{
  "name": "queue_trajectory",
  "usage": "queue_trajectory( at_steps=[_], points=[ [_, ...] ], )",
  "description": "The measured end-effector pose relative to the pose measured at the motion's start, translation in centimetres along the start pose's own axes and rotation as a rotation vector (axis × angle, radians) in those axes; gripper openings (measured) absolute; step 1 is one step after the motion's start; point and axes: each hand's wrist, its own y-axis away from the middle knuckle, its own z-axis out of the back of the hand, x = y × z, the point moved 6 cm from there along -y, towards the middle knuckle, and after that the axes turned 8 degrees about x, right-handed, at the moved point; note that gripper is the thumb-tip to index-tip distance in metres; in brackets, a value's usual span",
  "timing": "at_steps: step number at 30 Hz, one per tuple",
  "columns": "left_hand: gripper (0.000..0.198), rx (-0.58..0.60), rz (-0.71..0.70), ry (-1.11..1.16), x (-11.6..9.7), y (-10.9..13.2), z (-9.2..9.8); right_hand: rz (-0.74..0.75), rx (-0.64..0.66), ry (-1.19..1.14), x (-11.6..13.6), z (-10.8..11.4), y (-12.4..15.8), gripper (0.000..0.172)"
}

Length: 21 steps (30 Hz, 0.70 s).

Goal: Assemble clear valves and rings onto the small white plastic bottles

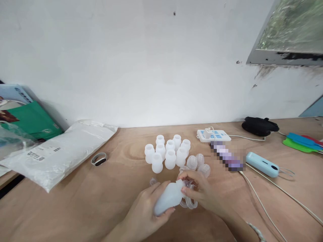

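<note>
White bottle (168,199) held just over the table (101,201), between both hands.
Left hand (145,213) wraps its body to steady it; right hand (205,194) pinches the neck end. Spare bottles (168,153) stand upright behind, clear caps (199,163) beside them, within reach.

Wooden table (75,208) against a white wall (126,67). Left side: white plastic bag (63,151) with barcode labels, lying flat; green folder (32,122) behind it; dark-faced wristband (99,159) just beside the bag. Back right: white power strip (213,135), one plug in; black bundle (259,126) near it. Light-blue handheld device (262,164) lies flat; white cable (277,188) runs past it. Green and blue flat pieces (300,143) at right edge.
</note>
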Motion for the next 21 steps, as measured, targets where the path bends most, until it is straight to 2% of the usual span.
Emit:
queue_trajectory(
  at_steps=[2, 4, 8, 11, 14, 16, 18, 20, 21],
  points=[
    [0.043, -0.127, -0.203, -0.400, -1.2, 0.4, 0.1, -0.067, -0.039, -0.061, -0.7, -0.4, -0.2, 0.022],
    [0.041, -0.192, -0.311, -0.659, -1.6, 0.7, -0.3, -0.131, -0.050, -0.133, -1.5, -0.8, -0.4, 0.031],
    [0.036, -0.217, -0.357, -0.832, -1.5, 0.6, -0.5, -0.181, -0.045, -0.158, -2.8, -1.6, -0.8, 0.039],
    [0.035, -0.205, -0.361, -0.853, -1.2, 0.7, -0.3, -0.180, -0.027, -0.140, -2.9, -1.8, -0.7, 0.039],
    [0.035, -0.206, -0.314, -0.761, -0.5, 1.0, 0.4, -0.137, -0.050, -0.079, -2.2, -1.0, -0.6, 0.029],
    [0.038, -0.223, -0.226, -0.630, 0.4, 1.1, 0.9, -0.046, -0.184, 0.119, -1.2, 0.7, -0.4, 0.021],
    [0.041, -0.230, -0.123, -0.487, 1.3, 1.1, 1.3, 0.067, -0.404, 0.457, 0.0, 2.6, 0.0, 0.021],
    [0.043, -0.227, -0.057, -0.381, 1.9, 1.2, 1.4, 0.096, -0.575, 0.807, 0.4, 3.7, 0.2, 0.025],
    [0.044, -0.220, -0.042, -0.346, 2.1, 1.2, 1.4, 0.072, -0.606, 0.947, 0.1, 3.9, 0.0, 0.028]
  ],
)
